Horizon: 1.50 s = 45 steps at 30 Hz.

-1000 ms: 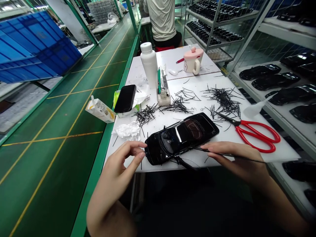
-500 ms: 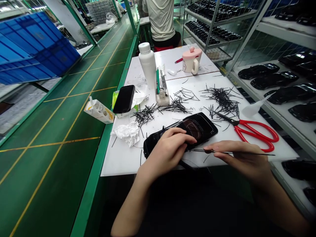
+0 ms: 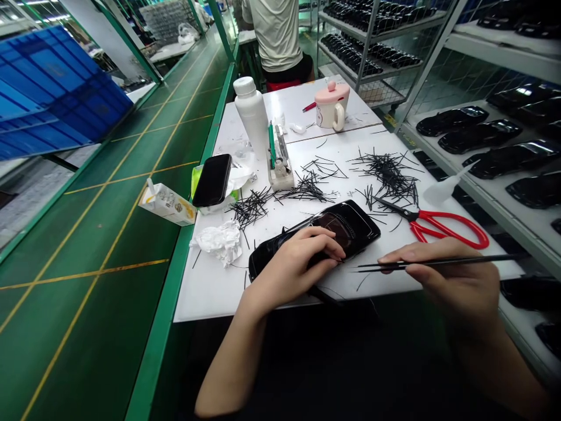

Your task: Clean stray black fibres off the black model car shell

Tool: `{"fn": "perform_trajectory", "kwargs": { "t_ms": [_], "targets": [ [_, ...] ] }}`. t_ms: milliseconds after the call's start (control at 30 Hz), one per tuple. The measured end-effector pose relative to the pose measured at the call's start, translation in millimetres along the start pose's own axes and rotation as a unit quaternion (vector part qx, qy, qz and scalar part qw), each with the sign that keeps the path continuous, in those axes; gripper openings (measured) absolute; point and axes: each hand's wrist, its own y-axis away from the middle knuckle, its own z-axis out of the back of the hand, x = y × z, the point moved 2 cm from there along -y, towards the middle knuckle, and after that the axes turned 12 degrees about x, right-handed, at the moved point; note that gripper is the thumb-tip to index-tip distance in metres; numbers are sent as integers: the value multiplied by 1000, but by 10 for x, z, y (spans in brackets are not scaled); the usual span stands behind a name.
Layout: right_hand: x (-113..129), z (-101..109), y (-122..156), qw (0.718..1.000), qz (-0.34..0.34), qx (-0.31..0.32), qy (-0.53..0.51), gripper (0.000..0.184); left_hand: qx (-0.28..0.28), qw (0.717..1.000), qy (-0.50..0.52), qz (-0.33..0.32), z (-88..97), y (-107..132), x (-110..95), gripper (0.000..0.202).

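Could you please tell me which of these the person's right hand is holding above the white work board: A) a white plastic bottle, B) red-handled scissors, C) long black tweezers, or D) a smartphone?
C. The right hand pinches the long black tweezers beside the glossy black model car body, while the red-handled scissors lie apart on the board.
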Motion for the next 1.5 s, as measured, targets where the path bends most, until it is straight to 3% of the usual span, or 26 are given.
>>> {"fn": "perform_trajectory", "kwargs": {
  "t_ms": [200,567,900,1200,1500],
  "targets": [
    [23,-25,-17,996,6,-63,60,18,-45,999,11,-9,-52,4,18,6],
    [10,-77,-28,995,-36,-60,70,12,-46,999,7,8,-66,8,10,6],
    [16,-80,-30,998,-24,-22,49,14,-38,999,14,1,-37,36,4,12],
    [-123,-303,-66,994,21,103,36,23,-196,977,74,39,124,251,167,7],
    [-260,-392,-49,988,50,91,114,22,-216,970,100,56,59,268,299,6]
  ]
}}
